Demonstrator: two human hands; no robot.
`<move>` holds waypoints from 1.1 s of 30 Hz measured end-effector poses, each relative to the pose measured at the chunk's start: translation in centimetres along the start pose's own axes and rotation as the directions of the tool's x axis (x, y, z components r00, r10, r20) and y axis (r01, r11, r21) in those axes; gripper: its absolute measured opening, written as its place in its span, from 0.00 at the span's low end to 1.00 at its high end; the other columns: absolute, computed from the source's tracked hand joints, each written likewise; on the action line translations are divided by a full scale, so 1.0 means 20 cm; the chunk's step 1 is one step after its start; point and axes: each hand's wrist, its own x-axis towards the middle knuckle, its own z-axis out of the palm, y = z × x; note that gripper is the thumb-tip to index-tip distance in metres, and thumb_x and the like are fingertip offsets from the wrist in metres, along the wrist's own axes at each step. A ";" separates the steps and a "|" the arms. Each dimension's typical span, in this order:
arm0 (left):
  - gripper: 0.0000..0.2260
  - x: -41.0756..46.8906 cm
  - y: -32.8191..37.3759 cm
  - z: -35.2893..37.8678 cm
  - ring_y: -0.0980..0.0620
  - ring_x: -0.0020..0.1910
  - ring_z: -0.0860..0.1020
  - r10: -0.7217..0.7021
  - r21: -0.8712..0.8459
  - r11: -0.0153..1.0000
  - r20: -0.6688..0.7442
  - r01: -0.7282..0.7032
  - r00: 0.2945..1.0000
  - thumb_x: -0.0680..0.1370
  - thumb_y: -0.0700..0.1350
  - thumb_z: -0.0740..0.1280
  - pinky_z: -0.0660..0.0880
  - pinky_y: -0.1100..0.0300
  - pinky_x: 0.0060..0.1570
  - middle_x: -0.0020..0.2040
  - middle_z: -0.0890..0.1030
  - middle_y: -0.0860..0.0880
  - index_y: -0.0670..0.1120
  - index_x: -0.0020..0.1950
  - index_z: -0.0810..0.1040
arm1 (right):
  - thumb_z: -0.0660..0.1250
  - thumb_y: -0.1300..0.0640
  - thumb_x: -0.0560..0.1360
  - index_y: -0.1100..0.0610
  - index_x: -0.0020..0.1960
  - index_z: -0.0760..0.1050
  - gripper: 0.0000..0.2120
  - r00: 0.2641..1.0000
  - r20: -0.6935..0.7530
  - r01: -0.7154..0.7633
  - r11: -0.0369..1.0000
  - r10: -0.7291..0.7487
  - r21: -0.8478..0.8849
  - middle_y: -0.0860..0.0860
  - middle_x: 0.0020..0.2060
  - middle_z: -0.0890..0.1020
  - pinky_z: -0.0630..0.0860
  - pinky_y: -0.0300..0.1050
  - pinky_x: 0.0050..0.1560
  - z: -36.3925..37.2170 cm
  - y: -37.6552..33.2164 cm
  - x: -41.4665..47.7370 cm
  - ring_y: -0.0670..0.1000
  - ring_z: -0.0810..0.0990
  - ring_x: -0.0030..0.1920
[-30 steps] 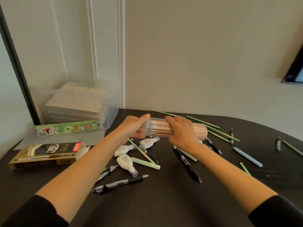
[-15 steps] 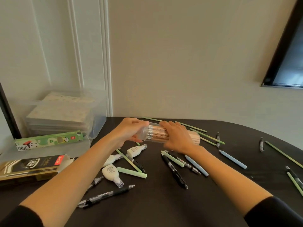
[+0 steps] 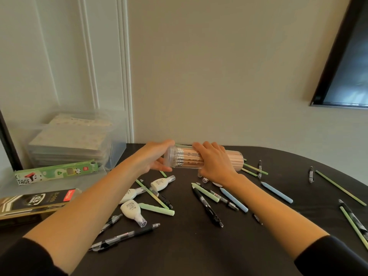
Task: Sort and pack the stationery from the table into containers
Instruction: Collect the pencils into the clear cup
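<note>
- Head view: two hands hold a clear tube (image 3: 188, 159) full of wooden pencils, lying sideways over the far middle of the black table (image 3: 189, 253).
- The left hand (image 3: 156, 158) grips the tube's capped end, with the thumb underneath and the fingers curled over the top.
- The right hand (image 3: 216, 163) wraps round the middle of the tube, fingers curled across its top. The tube's other end sticks out past this hand to the right.
- Three white bottles (image 3: 132, 212) lie on the table near the left forearm.
- A pale green marker (image 3: 157, 209) lies just beside the nearest bottle.
- One black pen (image 3: 207, 208) lies between the forearms.
- A second pen (image 3: 123, 238) lies close to the left forearm, nearer the camera.
- A blue crayon (image 3: 276, 192) lies to the right of the right forearm.
- Thin green pencils (image 3: 340, 188) are scattered toward the table's right edge.
- At the left, a green box (image 3: 56, 173) and a black-and-gold box (image 3: 35, 200) lie in front of a clear bin (image 3: 73, 140) holding stacked flat packs.
</note>
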 end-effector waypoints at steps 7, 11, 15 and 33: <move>0.08 0.00 0.01 -0.01 0.48 0.49 0.78 0.105 0.108 0.988 0.076 -0.113 0.992 0.77 0.46 0.65 0.78 0.59 0.45 0.52 0.79 0.44 0.45 0.54 0.76 | 0.69 0.56 0.69 0.51 0.67 0.63 0.29 0.998 0.054 -0.030 0.999 0.028 0.037 0.52 0.58 0.73 0.65 0.47 0.58 0.00 0.02 0.00 0.54 0.70 0.57; 0.09 0.00 0.02 -0.03 0.49 0.52 0.77 0.198 0.075 0.976 0.080 -0.204 0.977 0.74 0.44 0.68 0.77 0.61 0.43 0.53 0.79 0.45 0.46 0.54 0.77 | 0.71 0.55 0.67 0.52 0.66 0.64 0.30 0.995 0.081 -0.060 0.992 0.052 0.109 0.52 0.56 0.75 0.66 0.46 0.54 0.00 0.03 0.00 0.54 0.71 0.55; 0.04 0.01 0.01 -0.02 0.50 0.54 0.76 0.284 0.142 0.947 0.057 -0.289 0.957 0.74 0.43 0.68 0.77 0.55 0.53 0.52 0.79 0.47 0.49 0.49 0.78 | 0.73 0.55 0.65 0.53 0.65 0.65 0.31 0.992 0.116 -0.056 0.988 0.040 0.142 0.52 0.55 0.76 0.66 0.45 0.52 -0.01 0.04 0.02 0.54 0.73 0.54; 0.12 -0.01 0.03 -0.01 0.43 0.42 0.80 -0.032 -0.068 0.997 -0.011 0.031 0.999 0.80 0.49 0.60 0.80 0.53 0.42 0.46 0.75 0.42 0.42 0.57 0.69 | 0.67 0.57 0.71 0.51 0.67 0.64 0.26 0.996 -0.081 -0.032 0.999 0.031 -0.020 0.52 0.57 0.73 0.63 0.47 0.60 0.01 0.04 -0.02 0.54 0.70 0.57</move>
